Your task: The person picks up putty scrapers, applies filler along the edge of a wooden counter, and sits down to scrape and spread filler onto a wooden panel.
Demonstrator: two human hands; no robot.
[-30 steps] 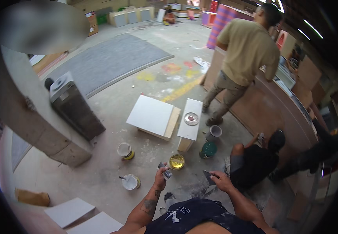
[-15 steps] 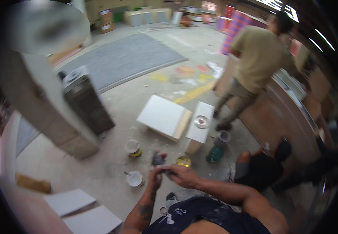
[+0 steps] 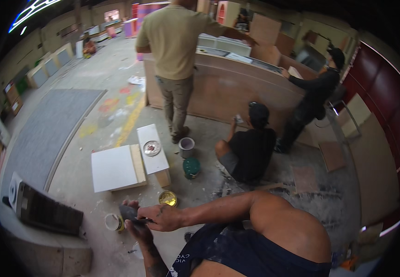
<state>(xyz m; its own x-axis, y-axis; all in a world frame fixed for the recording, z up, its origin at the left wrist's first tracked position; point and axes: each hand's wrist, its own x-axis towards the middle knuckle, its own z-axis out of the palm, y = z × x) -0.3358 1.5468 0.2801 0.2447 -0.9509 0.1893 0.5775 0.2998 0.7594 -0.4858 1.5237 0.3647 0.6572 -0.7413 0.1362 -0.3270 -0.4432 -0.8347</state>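
Observation:
My left hand is closed around a dark grey flat plate, its fingertips showing beyond the far edge. Against that plate, my right hand grips a thin dark-handled tool, whose working end I cannot make out. The two hands almost meet, low in the picture. Beside the left hand stands an open tin of pale stuff. A tin with yellow contents sits just beyond the right hand. Another pale container is partly hidden by my left forearm.
Ahead lie white panelled boxes, one bearing a round dish. A green-topped pail and a grey bucket stand nearby. One person squats by the long wooden counter; two others stand at it.
My view has swung to the right, bringing the counter and people toward the middle. Both hands stay close together, holding the plate and tool.

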